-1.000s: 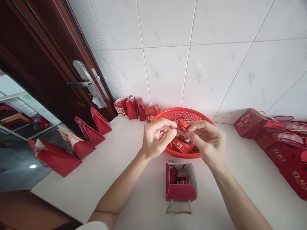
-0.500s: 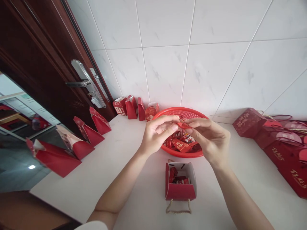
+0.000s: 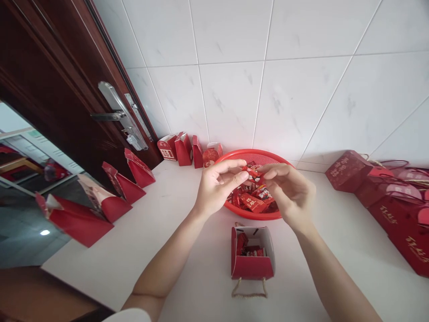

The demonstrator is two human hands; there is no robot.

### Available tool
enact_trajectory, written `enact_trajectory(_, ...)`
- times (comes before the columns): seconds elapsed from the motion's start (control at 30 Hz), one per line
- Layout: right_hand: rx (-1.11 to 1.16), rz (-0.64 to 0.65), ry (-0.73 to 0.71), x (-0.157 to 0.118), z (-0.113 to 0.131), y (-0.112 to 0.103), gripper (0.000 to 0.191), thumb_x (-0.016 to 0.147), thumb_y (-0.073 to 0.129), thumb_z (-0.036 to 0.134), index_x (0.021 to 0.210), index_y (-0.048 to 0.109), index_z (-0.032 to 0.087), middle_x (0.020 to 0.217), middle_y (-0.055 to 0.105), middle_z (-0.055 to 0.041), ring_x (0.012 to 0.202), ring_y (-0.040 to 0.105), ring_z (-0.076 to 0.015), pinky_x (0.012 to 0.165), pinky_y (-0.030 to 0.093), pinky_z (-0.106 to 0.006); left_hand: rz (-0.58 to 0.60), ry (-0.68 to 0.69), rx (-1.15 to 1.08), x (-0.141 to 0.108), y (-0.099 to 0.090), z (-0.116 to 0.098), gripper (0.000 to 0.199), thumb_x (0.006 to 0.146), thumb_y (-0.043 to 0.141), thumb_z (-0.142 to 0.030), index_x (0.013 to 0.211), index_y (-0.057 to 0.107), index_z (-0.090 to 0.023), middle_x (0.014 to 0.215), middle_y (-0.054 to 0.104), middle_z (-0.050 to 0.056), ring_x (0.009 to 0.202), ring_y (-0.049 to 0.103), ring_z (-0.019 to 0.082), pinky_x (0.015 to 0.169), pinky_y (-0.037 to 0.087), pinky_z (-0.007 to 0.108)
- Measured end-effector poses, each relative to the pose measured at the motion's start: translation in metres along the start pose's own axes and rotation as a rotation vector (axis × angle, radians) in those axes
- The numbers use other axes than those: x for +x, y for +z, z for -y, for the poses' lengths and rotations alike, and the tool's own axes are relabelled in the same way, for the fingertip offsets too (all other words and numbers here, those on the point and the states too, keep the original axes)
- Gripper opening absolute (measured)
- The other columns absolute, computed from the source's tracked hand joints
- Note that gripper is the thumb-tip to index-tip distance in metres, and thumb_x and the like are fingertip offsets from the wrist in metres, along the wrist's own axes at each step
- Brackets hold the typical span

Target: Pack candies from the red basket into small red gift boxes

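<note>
Okay, left hand (image 3: 216, 188) has a small red wrapped packet (image 3: 247, 171) pinched between thumb and fingertips, held up over the near-middle of the red basket (image 3: 258, 216). Fingertip pinch makes sense: piece is small, a full fist would hide it. Right hand (image 3: 293, 192) is loosely curled at the packet's other side, thumb and index apart; can't tell if its fingertips touch the packet or sit just beside it, probably there to steady or turn it.

Basket sits right under the hands, by the tiled wall (image 3: 228, 98), loaded with similar wrappers (image 3: 253, 203), likely parked there for short reach. Open red box (image 3: 253, 269) is on the white counter (image 3: 187, 286), nearer the body, between the forearms. Mouth faces up, a few packets inside. Near rope handle (image 3: 250, 295) lies flat outside, so it doesn't cross the opening.

Small red boxes (image 3: 183, 151) line the wall, more stand-up cartons (image 3: 80, 223) along the left edge, dark red gift boxes (image 3: 385, 201) bunched at right; my read: pushed outward to leave working room mid-counter
</note>
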State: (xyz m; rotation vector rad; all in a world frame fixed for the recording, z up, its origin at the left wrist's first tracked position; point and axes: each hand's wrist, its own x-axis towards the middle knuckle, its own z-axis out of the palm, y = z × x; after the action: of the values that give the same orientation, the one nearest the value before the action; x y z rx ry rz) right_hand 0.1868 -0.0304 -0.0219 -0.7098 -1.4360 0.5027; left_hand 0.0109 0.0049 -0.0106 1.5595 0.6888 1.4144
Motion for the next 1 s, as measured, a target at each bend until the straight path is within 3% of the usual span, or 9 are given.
enact_trajectory(0.03, 0.069, -0.004, 0.064, 0.001, 0.000, 0.000, 0.004, 0.091, 0.071, 0.026, 0.089, 0.068, 0.024, 0.098, 0.076, -0.0051, 0.089, 0.073, -0.0207, 0.079, 0.062, -0.035, -0.023, 0.011, 0.014, 0.000, 0.001, 0.000, 0.031, 0.078, 0.086, -0.038, 0.099, 0.078, -0.018, 0.091, 0.080, 0.006, 0.078, 0.079, 0.022, 0.072, 0.068, 0.035)
enact_trajectory(0.13, 0.177, -0.007, 0.213, 0.004, 0.000, 0.000, 0.020, 0.083, 0.083, 0.030, 0.088, 0.064, 0.023, 0.089, 0.073, -0.0022, 0.082, 0.073, -0.0180, 0.078, 0.063, -0.032, -0.056, 0.019, 0.003, 0.000, 0.002, 0.000, 0.029, 0.077, 0.087, -0.036, 0.096, 0.078, -0.017, 0.092, 0.081, 0.006, 0.074, 0.078, 0.021, 0.071, 0.068, 0.034)
enact_trajectory(0.23, 0.208, -0.014, 0.293, 0.006, -0.001, 0.000, 0.026, 0.080, 0.087, 0.035, 0.084, 0.064, 0.023, 0.080, 0.070, -0.0002, 0.074, 0.073, -0.0174, 0.074, 0.065, -0.032, -0.049, -0.004, -0.025, 0.000, 0.002, 0.000, 0.029, 0.078, 0.086, -0.036, 0.096, 0.078, -0.016, 0.090, 0.080, 0.006, 0.069, 0.078, 0.021, 0.072, 0.068, 0.035)
enact_trajectory(0.4, 0.201, -0.076, 0.270, 0.008, -0.001, -0.001, 0.028, 0.078, 0.089, 0.037, 0.080, 0.065, 0.023, 0.075, 0.069, 0.0008, 0.070, 0.072, -0.0169, 0.069, 0.066, -0.032, -0.049, -0.027, -0.008, 0.000, 0.000, 0.001, 0.031, 0.079, 0.086, -0.040, 0.097, 0.080, -0.015, 0.096, 0.080, 0.009, 0.067, 0.078, 0.022, 0.072, 0.067, 0.038)
enact_trajectory(0.57, 0.175, -0.056, 0.255, 0.008, 0.001, -0.001, 0.030, 0.080, 0.087, 0.039, 0.081, 0.063, 0.022, 0.072, 0.069, 0.0015, 0.062, 0.070, -0.0152, 0.064, 0.064, -0.030, -0.032, 0.003, 0.071, 0.001, -0.001, 0.004, 0.030, 0.082, 0.082, -0.040, 0.099, 0.078, -0.015, 0.097, 0.080, 0.008, 0.063, 0.075, 0.017, 0.065, 0.064, 0.030)
enact_trajectory(0.7, 0.035, -0.087, 0.240, 0.007, -0.007, -0.001, 0.027, 0.083, 0.081, 0.039, 0.082, 0.060, 0.022, 0.072, 0.068, 0.0020, 0.058, 0.072, -0.0167, 0.059, 0.061, -0.030, -0.001, 0.044, 0.282, 0.002, -0.007, 0.007, 0.030, 0.090, 0.072, -0.039, 0.109, 0.076, -0.016, 0.090, 0.079, 0.006, 0.067, 0.074, 0.017, 0.064, 0.062, 0.028)
enact_trajectory(0.83, -0.238, -0.052, 0.258, 0.010, -0.022, -0.008, 0.010, 0.085, 0.068, 0.030, 0.085, 0.062, 0.022, 0.072, 0.071, 0.0000, 0.066, 0.076, -0.0214, 0.061, 0.059, -0.031, 0.040, 0.091, 0.576, 0.008, -0.023, 0.006, 0.027, 0.094, 0.066, -0.035, 0.110, 0.076, -0.017, 0.103, 0.080, 0.007, 0.090, 0.076, 0.021, 0.084, 0.060, 0.032)
enact_trajectory(0.9, -0.379, 0.036, 0.322, 0.013, -0.028, -0.012, 0.008, 0.083, 0.065, 0.028, 0.089, 0.066, 0.022, 0.071, 0.072, -0.0007, 0.067, 0.076, -0.0230, 0.063, 0.059, -0.033, 0.118, 0.055, 0.683, 0.010, -0.031, 0.004, 0.024, 0.095, 0.063, -0.034, 0.108, 0.077, -0.018, 0.107, 0.080, 0.006, 0.097, 0.075, 0.022, 0.090, 0.058, 0.033)
enact_trajectory(1.0, -0.521, 0.135, 0.362, 0.017, -0.032, -0.018, 0.012, 0.079, 0.065, 0.027, 0.089, 0.069, 0.022, 0.076, 0.075, -0.0024, 0.068, 0.074, -0.0229, 0.065, 0.059, -0.034, 0.328, -0.020, 0.807, 0.012, -0.039, -0.003, 0.023, 0.096, 0.060, -0.030, 0.103, 0.078, -0.019, 0.105, 0.080, 0.004, 0.095, 0.074, 0.021, 0.085, 0.056, 0.030)
